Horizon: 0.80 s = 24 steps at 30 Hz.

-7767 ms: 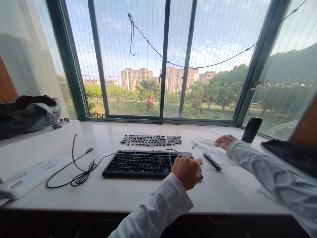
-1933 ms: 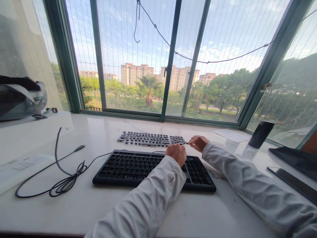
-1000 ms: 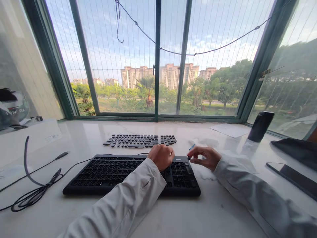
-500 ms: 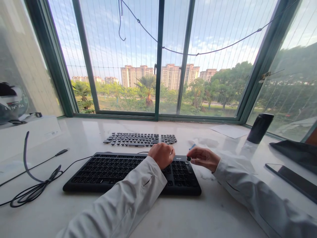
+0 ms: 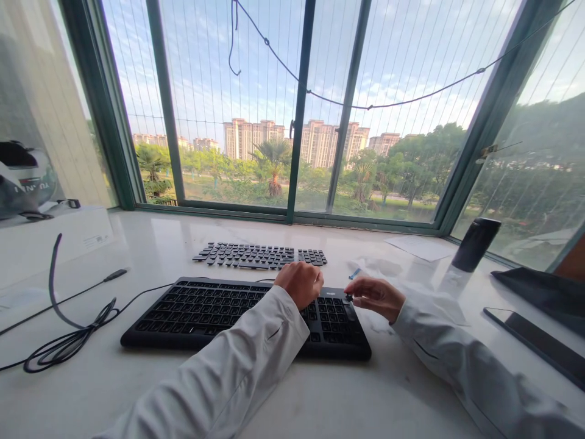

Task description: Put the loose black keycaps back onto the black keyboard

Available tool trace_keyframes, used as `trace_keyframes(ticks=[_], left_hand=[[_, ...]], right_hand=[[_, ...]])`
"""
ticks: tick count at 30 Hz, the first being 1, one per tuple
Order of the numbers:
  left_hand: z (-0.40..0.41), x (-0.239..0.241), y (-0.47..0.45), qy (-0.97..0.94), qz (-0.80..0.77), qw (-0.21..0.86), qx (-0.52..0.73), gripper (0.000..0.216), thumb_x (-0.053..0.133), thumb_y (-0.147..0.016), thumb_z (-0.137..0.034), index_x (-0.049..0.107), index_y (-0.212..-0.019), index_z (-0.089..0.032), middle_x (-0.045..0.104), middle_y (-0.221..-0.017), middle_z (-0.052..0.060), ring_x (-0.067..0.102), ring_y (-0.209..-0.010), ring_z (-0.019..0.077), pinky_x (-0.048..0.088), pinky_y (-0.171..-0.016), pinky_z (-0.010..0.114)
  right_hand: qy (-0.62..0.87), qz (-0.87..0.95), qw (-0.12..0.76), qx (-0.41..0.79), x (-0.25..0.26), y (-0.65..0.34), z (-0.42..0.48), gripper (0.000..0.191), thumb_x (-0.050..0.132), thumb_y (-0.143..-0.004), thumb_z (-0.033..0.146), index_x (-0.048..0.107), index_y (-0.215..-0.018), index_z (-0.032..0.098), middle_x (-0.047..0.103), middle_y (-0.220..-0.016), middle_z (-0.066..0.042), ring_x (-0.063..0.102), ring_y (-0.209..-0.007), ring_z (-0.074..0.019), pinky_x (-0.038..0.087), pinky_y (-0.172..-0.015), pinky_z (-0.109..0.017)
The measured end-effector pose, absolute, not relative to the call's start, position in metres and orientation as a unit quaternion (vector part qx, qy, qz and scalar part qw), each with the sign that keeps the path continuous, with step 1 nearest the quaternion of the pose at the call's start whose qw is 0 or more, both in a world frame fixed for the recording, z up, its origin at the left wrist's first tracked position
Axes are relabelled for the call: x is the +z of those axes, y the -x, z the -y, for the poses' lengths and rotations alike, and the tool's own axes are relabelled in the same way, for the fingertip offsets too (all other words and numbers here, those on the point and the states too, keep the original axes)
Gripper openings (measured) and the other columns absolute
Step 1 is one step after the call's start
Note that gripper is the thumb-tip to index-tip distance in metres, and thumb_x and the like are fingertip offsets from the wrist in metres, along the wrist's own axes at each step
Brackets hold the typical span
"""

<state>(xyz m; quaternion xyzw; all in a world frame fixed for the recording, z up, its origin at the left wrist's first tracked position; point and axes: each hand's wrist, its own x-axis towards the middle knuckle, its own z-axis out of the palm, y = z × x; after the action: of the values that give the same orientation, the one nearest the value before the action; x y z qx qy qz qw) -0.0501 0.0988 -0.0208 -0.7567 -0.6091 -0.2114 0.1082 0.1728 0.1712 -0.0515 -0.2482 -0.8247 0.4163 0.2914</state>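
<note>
White sill (image 5: pixel 183 390), black keyboard (image 5: pixel 219 308), hands (left (image 5: pixel 299 283), right (image 5: pixel 375 296)) on keys

The surface (image 5: pixel 192 390) looks like polished pale stone, glossy and faintly veined. The keyboard (image 5: pixel 219 308) is matt black plastic, as are the loose keys (image 5: pixel 256 256) at its 12 o'clock. Both sleeves (image 5: pixel 247 372) are smooth white cloth. The cup (image 5: pixel 475 244) at 2 o'clock is matt dark; the cable (image 5: pixel 73 341) rubbery black.

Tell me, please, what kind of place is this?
Probably a home or office desk at an upper-floor window: a black keyboard with loose keycaps behind it lies on a white worktop, and the window overlooks trees and apartment blocks.
</note>
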Motion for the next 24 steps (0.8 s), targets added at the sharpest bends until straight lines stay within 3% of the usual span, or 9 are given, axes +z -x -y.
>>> trace_keyframes(ticks=[8,24], left_hand=[[-0.0979,-0.0212,0.0483,0.751,0.617,0.103,-0.210,0.038,0.038,-0.088,-0.032,0.072,-0.079,-0.018,0.071,-0.077,0.011,0.067,-0.076,0.0247,0.049,-0.072,0.035],[-0.0980,-0.0218,0.0478,0.749,0.623,0.100,-0.202,0.036,0.040,-0.088,-0.032,0.073,-0.082,-0.018,0.071,-0.079,0.011,0.067,-0.078,0.0242,0.049,-0.074,0.035]], right_hand=[[0.253,0.799,0.300,0.456,-0.0536,-0.1721,-0.1738,0.038,0.077,-0.064,0.048,0.070,-0.082,0.016,0.067,-0.078,-0.007,0.063,-0.073,-0.0162,0.052,-0.070,-0.028],[0.275,0.780,0.320,0.463,-0.0549,-0.1728,-0.1760,0.044,0.075,-0.065,0.051,0.069,-0.090,0.016,0.069,-0.093,-0.010,0.065,-0.087,-0.0205,0.052,-0.085,-0.035]])
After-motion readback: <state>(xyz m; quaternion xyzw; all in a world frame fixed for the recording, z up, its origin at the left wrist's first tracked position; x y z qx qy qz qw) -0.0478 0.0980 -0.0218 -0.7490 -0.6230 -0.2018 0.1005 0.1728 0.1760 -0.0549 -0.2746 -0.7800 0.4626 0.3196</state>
